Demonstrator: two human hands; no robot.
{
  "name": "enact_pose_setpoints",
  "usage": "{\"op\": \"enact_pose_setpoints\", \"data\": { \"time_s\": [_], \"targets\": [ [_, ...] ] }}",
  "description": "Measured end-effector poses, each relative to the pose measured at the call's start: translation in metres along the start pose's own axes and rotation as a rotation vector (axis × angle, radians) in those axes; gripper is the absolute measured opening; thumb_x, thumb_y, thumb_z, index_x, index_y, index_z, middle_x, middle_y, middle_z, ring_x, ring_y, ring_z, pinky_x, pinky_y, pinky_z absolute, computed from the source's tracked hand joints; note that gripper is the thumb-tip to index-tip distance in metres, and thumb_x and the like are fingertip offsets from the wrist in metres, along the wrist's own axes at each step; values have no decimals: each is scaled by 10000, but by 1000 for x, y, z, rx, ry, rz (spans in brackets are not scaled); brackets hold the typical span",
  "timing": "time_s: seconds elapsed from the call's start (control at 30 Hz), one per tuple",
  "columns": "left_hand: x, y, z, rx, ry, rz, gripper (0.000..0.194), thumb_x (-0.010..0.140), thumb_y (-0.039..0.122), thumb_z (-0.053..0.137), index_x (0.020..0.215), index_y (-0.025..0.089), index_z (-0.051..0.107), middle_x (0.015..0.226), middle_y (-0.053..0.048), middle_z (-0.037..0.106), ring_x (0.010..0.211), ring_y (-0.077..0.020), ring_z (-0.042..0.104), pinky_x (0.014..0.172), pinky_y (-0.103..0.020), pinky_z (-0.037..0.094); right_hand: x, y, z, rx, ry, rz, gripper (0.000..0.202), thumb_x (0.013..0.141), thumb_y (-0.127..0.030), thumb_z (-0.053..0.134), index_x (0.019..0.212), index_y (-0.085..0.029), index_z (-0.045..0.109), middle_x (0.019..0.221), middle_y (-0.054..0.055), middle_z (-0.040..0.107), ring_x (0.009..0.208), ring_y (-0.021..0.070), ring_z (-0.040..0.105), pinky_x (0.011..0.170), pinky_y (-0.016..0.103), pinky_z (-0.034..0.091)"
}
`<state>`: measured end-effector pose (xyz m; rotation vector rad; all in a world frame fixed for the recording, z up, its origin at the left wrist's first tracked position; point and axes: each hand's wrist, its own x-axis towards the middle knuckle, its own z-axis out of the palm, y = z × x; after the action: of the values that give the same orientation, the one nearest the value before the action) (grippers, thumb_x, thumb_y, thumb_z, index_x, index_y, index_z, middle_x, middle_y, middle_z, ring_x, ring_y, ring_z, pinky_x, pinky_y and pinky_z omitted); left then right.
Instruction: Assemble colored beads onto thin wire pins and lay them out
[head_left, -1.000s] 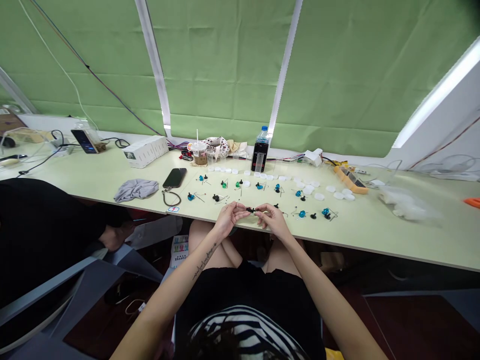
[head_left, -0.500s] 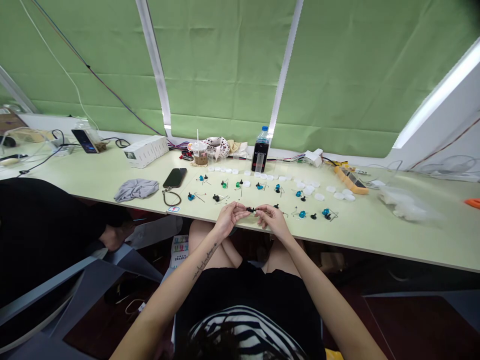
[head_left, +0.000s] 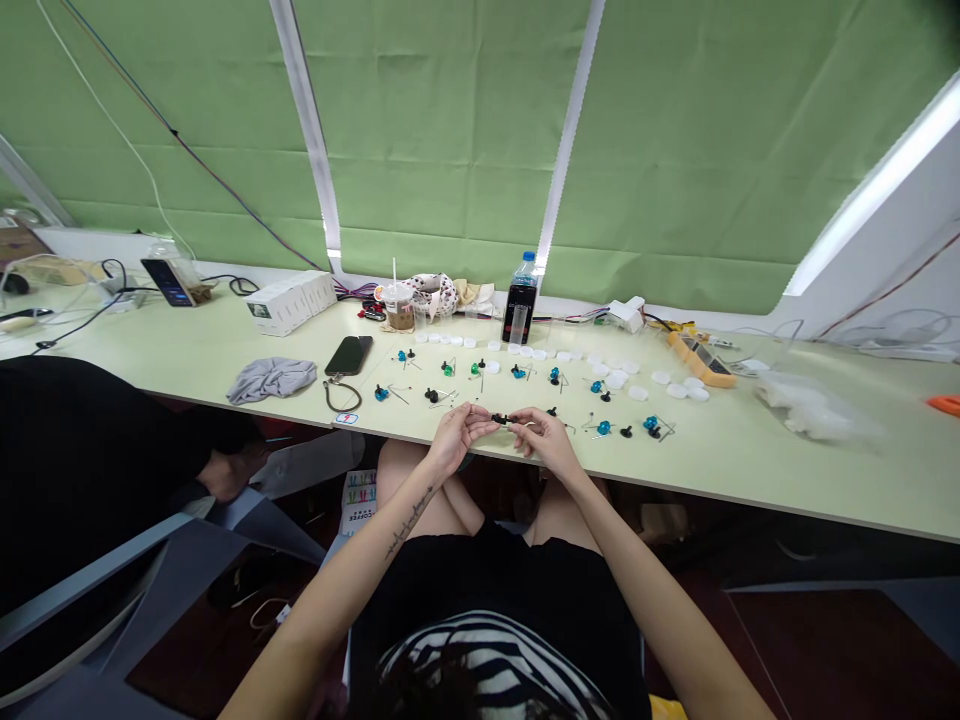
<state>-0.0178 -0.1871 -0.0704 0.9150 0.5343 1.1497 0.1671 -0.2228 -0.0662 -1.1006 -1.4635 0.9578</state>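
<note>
My left hand (head_left: 459,436) and right hand (head_left: 543,438), both half-curled, pinch one black part (head_left: 500,419); blue parts (head_left: 604,428) lie untouched on the table (head_left: 787,475).

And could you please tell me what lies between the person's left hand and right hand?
In the head view, a small black part lies there, held between the left hand and the right hand.
</note>
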Motion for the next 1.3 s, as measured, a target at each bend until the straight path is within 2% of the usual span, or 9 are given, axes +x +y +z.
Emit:
{"op": "enact_pose_setpoints", "data": {
  "time_s": [0.63, 1.0, 1.1, 1.23, 1.3],
  "targets": [
    [1, -1, -1, -8, -9, 4, 292, 866, 349, 514, 816, 86, 629, 781, -114, 679, 785, -207, 685, 807, -302, 528, 0, -1, 0, 7, 4, 17, 389, 715, -485, 648, 905, -146, 629, 541, 2, 601, 432, 119, 548, 385, 224, 461],
    [1, -1, -1, 2, 13, -3, 296, 869, 351, 504, 804, 90, 629, 782, -114, 680, 772, -200, 685, 821, -314, 525, 2, 7, 1, 31, -1, 17, 359, 733, -476, 633, 890, -154, 606, 672, 33, 628, 519, 134, 585, 381, 215, 468],
    [0, 0, 0, -9, 1, -3, 285, 869, 341, 507, 813, 89, 626, 776, -112, 680, 786, -203, 684, 819, -306, 524, 1, 5, 0, 35, -4, 16, 367, 746, -464, 623, 942, -154, 602, 688, 27, 609, 527, 130, 588, 386, 208, 465],
    [-1, 1, 1, -15, 12, -5, 274, 873, 332, 503, 821, 91, 622, 780, -113, 684, 793, -203, 683, 829, -312, 522, -1, -2, 1, 59, -6, 3, 453, 718, -456, 653, 1077, -193, 567, 812, 20, 571, 534, 116, 597, 387, 206, 469],
    [-1, 1, 1, -13, 21, -4, 276, 871, 335, 506, 816, 90, 620, 782, -118, 685, 791, -205, 683, 833, -321, 520, -2, -5, 1, 57, -19, -7, 452, 712, -462, 654, 1073, -203, 574, 835, 19, 556, 539, 115, 600, 393, 210, 474]
  ]
}}
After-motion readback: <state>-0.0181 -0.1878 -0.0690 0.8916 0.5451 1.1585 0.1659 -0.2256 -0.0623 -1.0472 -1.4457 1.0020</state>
